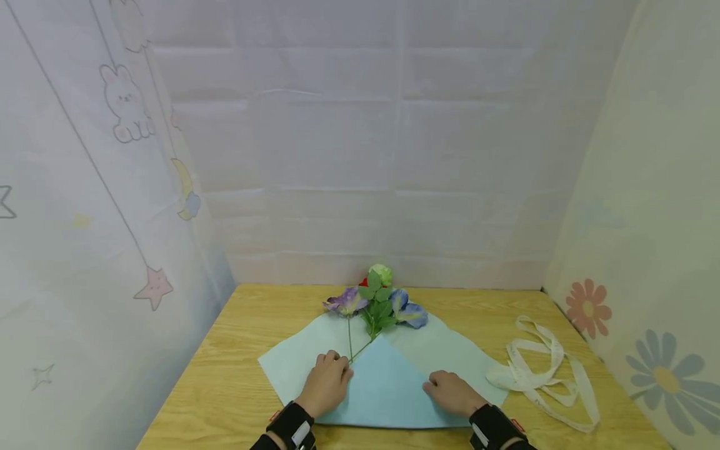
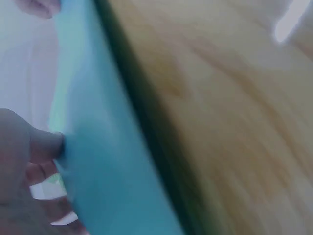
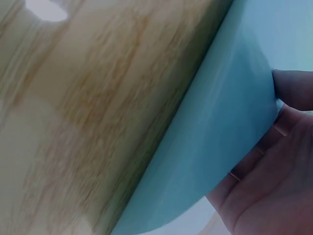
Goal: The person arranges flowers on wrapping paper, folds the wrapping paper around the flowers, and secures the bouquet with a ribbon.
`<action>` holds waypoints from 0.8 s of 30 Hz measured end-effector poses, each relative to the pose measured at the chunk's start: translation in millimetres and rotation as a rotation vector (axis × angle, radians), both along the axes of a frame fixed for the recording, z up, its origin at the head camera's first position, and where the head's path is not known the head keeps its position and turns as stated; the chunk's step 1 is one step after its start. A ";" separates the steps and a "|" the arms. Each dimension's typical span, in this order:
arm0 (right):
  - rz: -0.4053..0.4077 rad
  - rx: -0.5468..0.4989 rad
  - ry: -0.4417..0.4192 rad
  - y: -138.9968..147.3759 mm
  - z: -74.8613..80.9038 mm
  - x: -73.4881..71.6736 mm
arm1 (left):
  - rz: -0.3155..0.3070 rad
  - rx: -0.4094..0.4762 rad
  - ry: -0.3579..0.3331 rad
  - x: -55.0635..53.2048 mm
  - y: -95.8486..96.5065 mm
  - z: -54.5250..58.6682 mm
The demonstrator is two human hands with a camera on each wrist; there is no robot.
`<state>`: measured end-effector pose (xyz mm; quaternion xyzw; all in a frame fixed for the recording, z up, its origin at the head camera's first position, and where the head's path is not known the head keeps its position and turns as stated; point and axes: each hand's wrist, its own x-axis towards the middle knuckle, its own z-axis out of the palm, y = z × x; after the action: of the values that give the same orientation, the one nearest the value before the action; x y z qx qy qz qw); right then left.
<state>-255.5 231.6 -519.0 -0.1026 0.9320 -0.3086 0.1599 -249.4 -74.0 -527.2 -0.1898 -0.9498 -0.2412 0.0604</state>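
Note:
A light blue sheet of wrapping paper (image 1: 382, 387) lies on the table, its near part folded up into a point over the paler sheet (image 1: 298, 365). My left hand (image 1: 326, 382) holds the fold's left edge, thumb against the paper in the left wrist view. At the right edge, my right hand (image 1: 452, 392) pinches the paper between thumb (image 3: 293, 89) and fingers. Artificial flowers lie on the sheet: a purple one (image 1: 345, 302), a blue one (image 1: 410, 314), a green one (image 1: 382, 274) and a partly hidden red one. Their lower stems go under the fold.
A tangled white ribbon (image 1: 534, 379) lies on the wooden table (image 1: 225, 369), right of the paper. Printed cloth walls (image 1: 388, 206) stand behind the table and along both sides.

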 end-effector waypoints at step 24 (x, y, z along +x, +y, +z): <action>-0.017 0.074 -0.006 -7.5 -5.8 -3.7 | 0.081 0.293 -0.320 -16.5 2.0 -14.8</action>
<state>-259.2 224.1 -524.8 -0.0879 0.9431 -0.2758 0.1637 -266.0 -72.0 -542.0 -0.0999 -0.9090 -0.4010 -0.0547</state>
